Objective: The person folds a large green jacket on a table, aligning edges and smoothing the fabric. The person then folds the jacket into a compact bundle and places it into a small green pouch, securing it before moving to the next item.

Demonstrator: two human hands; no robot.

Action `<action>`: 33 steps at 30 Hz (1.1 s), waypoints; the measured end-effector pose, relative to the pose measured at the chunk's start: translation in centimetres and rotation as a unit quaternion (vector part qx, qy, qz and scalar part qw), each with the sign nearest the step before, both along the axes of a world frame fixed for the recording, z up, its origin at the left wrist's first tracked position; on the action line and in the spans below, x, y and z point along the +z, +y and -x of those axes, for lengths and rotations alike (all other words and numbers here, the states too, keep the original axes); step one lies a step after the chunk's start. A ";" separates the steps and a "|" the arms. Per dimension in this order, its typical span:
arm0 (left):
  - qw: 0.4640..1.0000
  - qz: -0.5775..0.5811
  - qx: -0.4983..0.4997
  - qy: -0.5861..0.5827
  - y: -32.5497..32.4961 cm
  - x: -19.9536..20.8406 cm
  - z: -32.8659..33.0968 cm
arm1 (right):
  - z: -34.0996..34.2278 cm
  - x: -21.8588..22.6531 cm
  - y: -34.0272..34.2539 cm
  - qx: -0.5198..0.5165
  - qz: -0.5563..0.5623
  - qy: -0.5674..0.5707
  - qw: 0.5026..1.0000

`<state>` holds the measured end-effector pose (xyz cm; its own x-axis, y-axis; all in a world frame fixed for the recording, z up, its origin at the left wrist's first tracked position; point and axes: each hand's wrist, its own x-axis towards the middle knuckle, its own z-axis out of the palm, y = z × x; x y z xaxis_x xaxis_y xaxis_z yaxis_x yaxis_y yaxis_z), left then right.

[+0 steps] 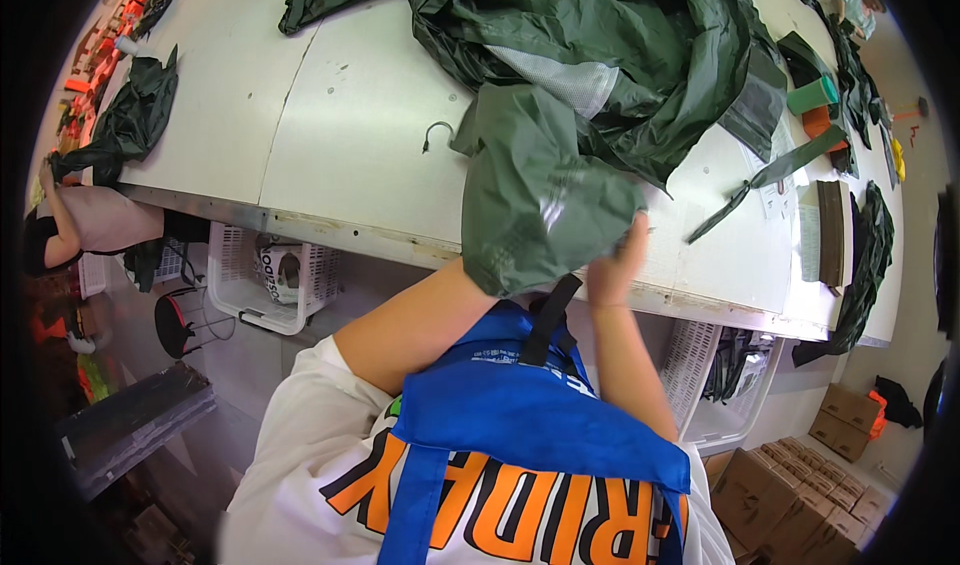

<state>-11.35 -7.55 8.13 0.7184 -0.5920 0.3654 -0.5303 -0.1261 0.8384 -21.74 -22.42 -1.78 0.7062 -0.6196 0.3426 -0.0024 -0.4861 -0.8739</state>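
Leftward, dark cord (436, 137) lies on table (350, 135) beyond left hand. Left hand hidden behind green cloth (535, 190), grip impossible to tell; perhaps supporting it from inside. Green cloth bulges between hands, over table's near edge. Right hand (617, 265) pinches its right edge, probably keeping it steady. Green strip (765, 180) lies farther right, beyond right hand.

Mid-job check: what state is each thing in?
Near cloth: raised, creased
Right hand: holding near cloth's right edge
Left hand: hidden by near cloth
Cloth heap: crumpled on table
Cord: curved
Strip: creased
Left basket: holding a package
Right basket: holding dark items
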 end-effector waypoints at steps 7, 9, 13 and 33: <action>0.959 -0.201 -0.161 0.121 9.1 -9.9 3.6 | 8.9 1.4 -6.7 -0.166 -0.057 0.046 0.983; 0.954 -0.250 -0.035 0.164 9.7 -9.2 2.1 | 10.2 1.3 -5.9 -0.200 -0.379 -0.036 0.903; 0.967 -0.145 0.114 -0.178 7.8 -11.0 -1.4 | 9.5 1.8 -4.2 -0.142 -0.472 -0.120 0.862; 0.922 -0.333 -0.170 0.095 8.1 -8.0 -13.2 | 6.4 4.9 0.9 0.432 0.064 0.240 0.867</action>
